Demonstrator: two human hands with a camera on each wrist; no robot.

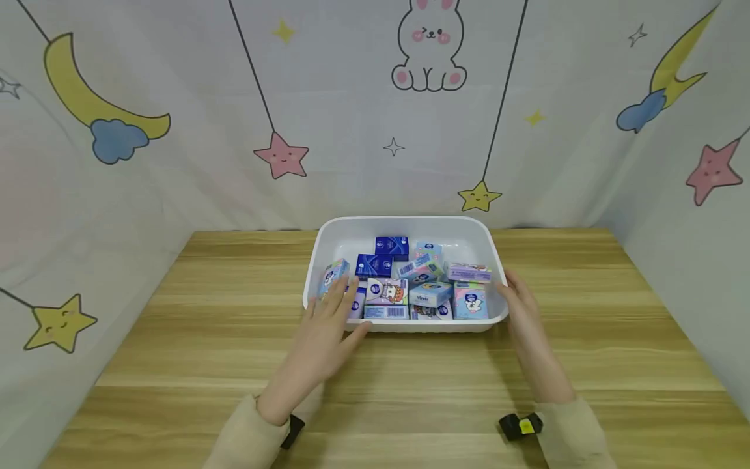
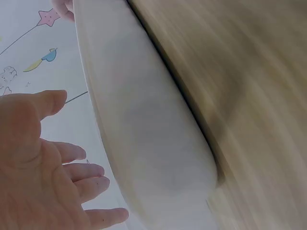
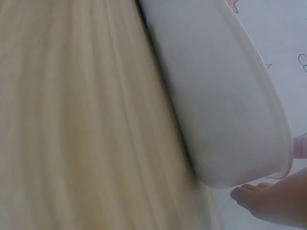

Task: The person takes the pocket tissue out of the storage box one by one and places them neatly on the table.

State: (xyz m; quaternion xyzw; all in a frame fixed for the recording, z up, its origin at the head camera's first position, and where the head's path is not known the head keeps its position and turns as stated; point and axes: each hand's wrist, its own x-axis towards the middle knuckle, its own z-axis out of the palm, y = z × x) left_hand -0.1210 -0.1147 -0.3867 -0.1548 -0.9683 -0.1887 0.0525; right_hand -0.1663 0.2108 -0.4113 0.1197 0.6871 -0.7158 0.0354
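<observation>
A white plastic tub stands on the table, holding several small tissue packs. Among these are a dark blue pack, a purple pack on the right and a light blue pack near the front. My left hand hovers over the tub's front left corner, fingers spread and nothing held; its left wrist view shows the palm beside the tub wall. At the tub's right side, my right hand grips the rim, thumb over the edge and fingers outside below it.
The wood-grain table runs out in front and to both sides. A white cloth backdrop with printed moons, stars and a rabbit closes off the back and sides. Black wrist straps show at the sleeves.
</observation>
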